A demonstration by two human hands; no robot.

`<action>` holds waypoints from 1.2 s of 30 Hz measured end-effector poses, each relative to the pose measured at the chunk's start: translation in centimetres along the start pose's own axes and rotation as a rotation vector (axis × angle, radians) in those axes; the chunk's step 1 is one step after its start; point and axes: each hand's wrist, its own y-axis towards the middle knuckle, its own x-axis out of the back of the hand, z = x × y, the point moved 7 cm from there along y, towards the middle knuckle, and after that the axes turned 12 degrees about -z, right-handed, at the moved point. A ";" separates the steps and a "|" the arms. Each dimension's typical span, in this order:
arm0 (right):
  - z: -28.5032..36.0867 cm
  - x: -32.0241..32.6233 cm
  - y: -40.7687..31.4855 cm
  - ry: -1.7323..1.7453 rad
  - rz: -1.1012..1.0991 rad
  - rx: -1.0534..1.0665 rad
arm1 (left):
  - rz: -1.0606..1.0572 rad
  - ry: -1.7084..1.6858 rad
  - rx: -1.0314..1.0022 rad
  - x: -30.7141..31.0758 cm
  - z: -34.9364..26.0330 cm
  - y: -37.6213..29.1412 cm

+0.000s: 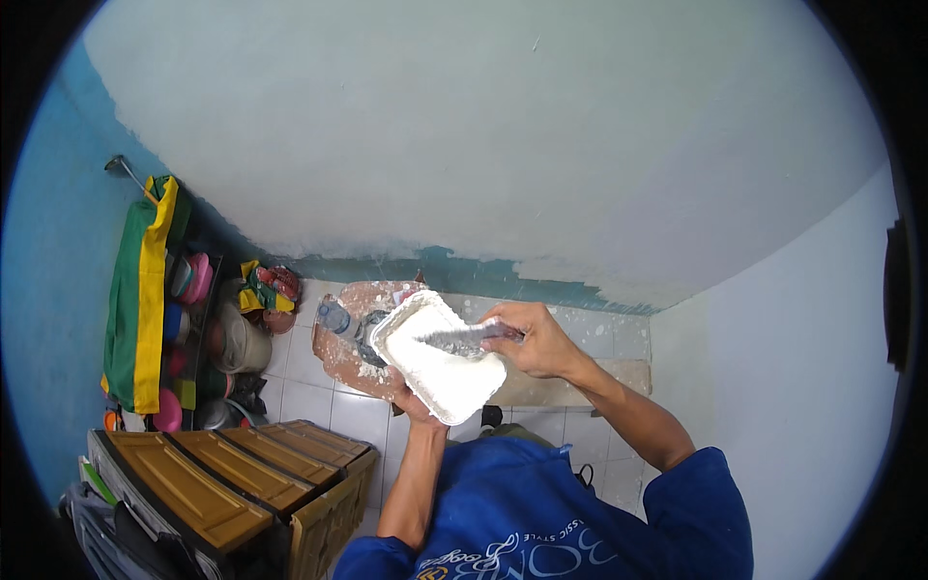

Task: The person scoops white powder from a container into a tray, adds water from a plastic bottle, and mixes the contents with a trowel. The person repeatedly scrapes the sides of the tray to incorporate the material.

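My left hand (pixel 415 402) grips the lower left edge of a rectangular plastic tub (pixel 384 341), whose rim is crusted with white. Thick white paint or filler (pixel 449 388) lies inside it. My right hand (pixel 533 339) holds the handle of a coated paintbrush or scraper (pixel 457 338); blur leaves its kind unsettled. The tool's working end is over the tub and touches the white material. Beneath the tub stands a paint-spattered brown stool or small table (pixel 348 370), with a clear plastic bottle (pixel 333 317) on it.
Ahead rises a wall (pixel 507 145) with pale coating above a teal strip (pixel 478 272). A wooden drawer cabinet (pixel 217 486) stands at lower left, near a rack draped with green and yellow cloth (pixel 148 290) and a white bucket (pixel 243 344). A spattered board (pixel 623 377) lies at right.
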 end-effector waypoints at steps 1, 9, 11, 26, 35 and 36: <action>0.7 0.0 -0.1 0.042 0.003 0.122 | 0.014 -0.012 -0.006 -0.2 -0.2 0.1; 2.0 -0.4 -2.1 -0.128 0.009 0.651 | -0.007 -0.101 -0.022 -2.8 -1.6 -0.1; 1.8 -0.7 -2.6 -0.224 -0.005 0.674 | -0.012 -0.116 -0.022 -3.0 -1.8 -0.1; -0.2 -1.7 -1.8 -0.213 0.135 0.778 | -0.047 -0.079 -0.073 -1.9 -3.0 1.0; -0.4 -1.7 -0.2 -0.178 0.071 0.873 | -0.050 0.013 -0.166 -3.5 -4.3 0.0; -0.4 -1.8 -0.1 -0.175 0.074 0.881 | -0.049 0.039 -0.189 -4.2 -4.5 -0.3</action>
